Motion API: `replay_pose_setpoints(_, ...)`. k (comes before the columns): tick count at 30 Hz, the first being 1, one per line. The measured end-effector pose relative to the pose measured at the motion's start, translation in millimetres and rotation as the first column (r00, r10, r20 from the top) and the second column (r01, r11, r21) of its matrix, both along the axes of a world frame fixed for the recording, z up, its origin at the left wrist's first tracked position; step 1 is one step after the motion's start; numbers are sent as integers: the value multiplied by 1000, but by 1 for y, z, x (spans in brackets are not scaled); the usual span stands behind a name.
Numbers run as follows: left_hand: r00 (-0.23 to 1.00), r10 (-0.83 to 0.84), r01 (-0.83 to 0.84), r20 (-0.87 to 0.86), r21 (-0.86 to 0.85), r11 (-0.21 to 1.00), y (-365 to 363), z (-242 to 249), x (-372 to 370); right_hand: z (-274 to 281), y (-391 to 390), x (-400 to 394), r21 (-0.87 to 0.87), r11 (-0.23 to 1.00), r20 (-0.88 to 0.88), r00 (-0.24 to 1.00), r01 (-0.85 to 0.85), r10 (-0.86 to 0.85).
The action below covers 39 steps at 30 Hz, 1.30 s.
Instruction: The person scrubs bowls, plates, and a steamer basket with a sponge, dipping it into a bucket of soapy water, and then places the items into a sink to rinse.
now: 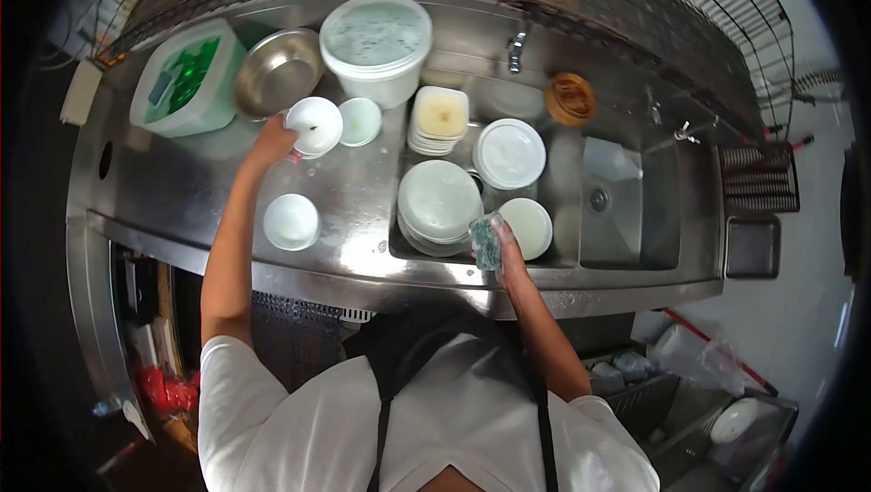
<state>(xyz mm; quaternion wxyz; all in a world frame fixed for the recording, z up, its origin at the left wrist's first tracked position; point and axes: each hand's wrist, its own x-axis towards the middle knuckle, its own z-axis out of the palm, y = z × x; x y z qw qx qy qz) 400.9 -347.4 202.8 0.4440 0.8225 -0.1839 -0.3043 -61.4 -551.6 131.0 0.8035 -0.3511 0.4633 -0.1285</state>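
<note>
My left hand [272, 140] reaches out over the steel counter and grips the rim of a small white bowl [315, 125], which sits tilted next to another small bowl [360, 121]. My right hand [504, 249] holds a green scouring sponge [485, 240] at the front edge of the sink [562, 261]. Inside the sink lie a stack of round white plates [438, 202], a white plate [527, 225], a lidded round plate [509, 154] and a stack of square dishes [439, 118].
A single white bowl [291, 221] rests near the counter's front. Further back stand a steel bowl [277, 72], a big white tub [376, 46] of soapy water and a container [186, 79] with green liquid. A tap [516, 48] and brown lid [570, 98] are behind the sink.
</note>
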Motion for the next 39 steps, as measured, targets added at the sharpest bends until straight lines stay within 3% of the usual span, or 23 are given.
replay_pose_setpoints(3, 989, -84, 86, 122, -10, 996, -48, 38, -58, 2, -23, -23, 60, 996, -7, 998, 68, -68)
replay_pose_setpoints(4, 906, -201, 185, 373, 78, 980, -66, 34, -73, 7, -35, -32, 92, 993, -12, 997, 77, -76)
replay_pose_setpoints(6, 522, -401, 278, 752, 295, 914, -105, 24, -106, 3, -56, -49, 38, 997, 7, 997, 74, -74)
replay_pose_setpoints(8, 308, -413, 223, 857, 357, 907, -151, 43, -171, -4, -80, -62, -140, 988, 4, 998, 70, -70)
replay_pose_setpoints(9, 281, -458, 220, 844, 408, 886, -172, 45, -196, -12, -93, -66, -351, 935, -16, 998, 49, -58)
replay_pose_setpoints(11, 322, -432, 266, 842, 357, 895, -203, 42, -231, -25, -129, -76, -709, 705, -69, 997, -18, -44)
replay_pose_setpoints(14, 365, -362, 241, 858, 288, 927, -233, 24, -265, -21, -201, -96, -759, 630, -274, 958, -163, -82)
replay_pose_setpoints(16, 439, -335, 180, 834, 284, 942, -235, 15, -282, -16, -263, -104, -672, 740, -176, 969, 9, -172)
replay_pose_setpoints(18, 618, -235, 92, 750, 228, 969, -226, -13, -291, 29, -324, -115, -218, 948, -5, 971, 233, -240)
replay_pose_setpoints(21, 778, -120, -67, 617, 272, 960, -193, -60, -302, 11, -429, -123, -329, 870, 169, 930, 366, -327)
replay_pose_setpoints(22, 912, 87, -156, 402, 142, 978, -185, -65, -312, 0, -464, -124, -340, 849, 253, 909, 403, -330)
replay_pose_setpoints(23, 953, 272, -278, 132, 34, 960, -177, -69, -322, -12, -505, -125, -205, 887, 318, 885, 415, -341)
replay_pose_setpoints(24, 898, 410, -421, -163, -41, 906, -169, -72, -332, -20, -535, -126, -66, 910, 375, 855, 409, -357)
replay_pose_setpoints(27, 830, 493, -524, -262, -61, 850, -147, -69, -359, 3, -561, -122, 212, 895, 398, 801, 394, -447)
replay_pose_setpoints(30, 805, 520, -561, -285, -82, 824, -125, -74, -373, -41, -601, -110, 210, 898, 414, 797, 387, -440)
replay_pose_setpoints(34, 825, 520, -549, -221, -96, 830, -116, -66, -386, -66, -606, -93, -14, 807, 437, 730, 590, -525)
replay_pose_setpoints(39, 834, 546, -551, -80, -60, 832, -110, -79, -385, -53, -590, -87, -318, 689, 170, 754, 652, -635)
